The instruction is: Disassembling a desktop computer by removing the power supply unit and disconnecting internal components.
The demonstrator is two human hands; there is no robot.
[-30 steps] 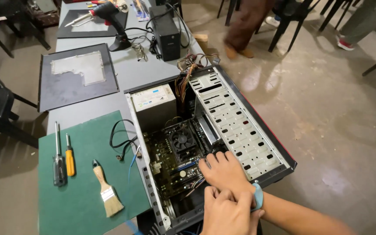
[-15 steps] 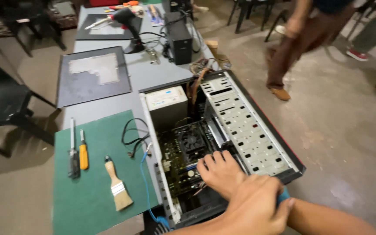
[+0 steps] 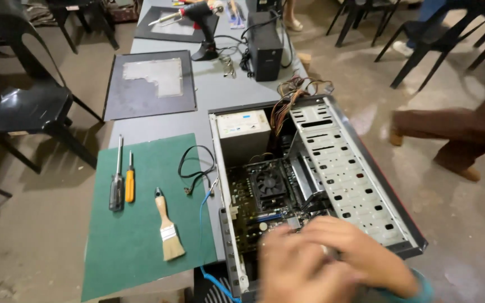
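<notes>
Motherboard (image 3: 259, 205), flat and green inside the perforated metal case (image 3: 343, 163), lies under 2 blurred hands (image 3: 332, 261), grip unclear.

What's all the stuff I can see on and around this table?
Computer case: one, open, grey metal, right side of table.
Cooling fan: one, black, on the board inside the case.
Power supply: one, pale box, top of the case.
Mat: one, green, left of the case.
Screwdrivers: two, one black-handled, one orange-handled, side by side on the mat.
Brush: one, wooden handle, on the mat.
Cable: one, black, at the mat's edge.
Side panel: one, dark, flat on the table.
Small black box: one, far end of table.
Chair: one, black, left of table.
Left hand: blurred, over the case's near end.
Right hand: blurred, beside it; grip unclear.
</notes>
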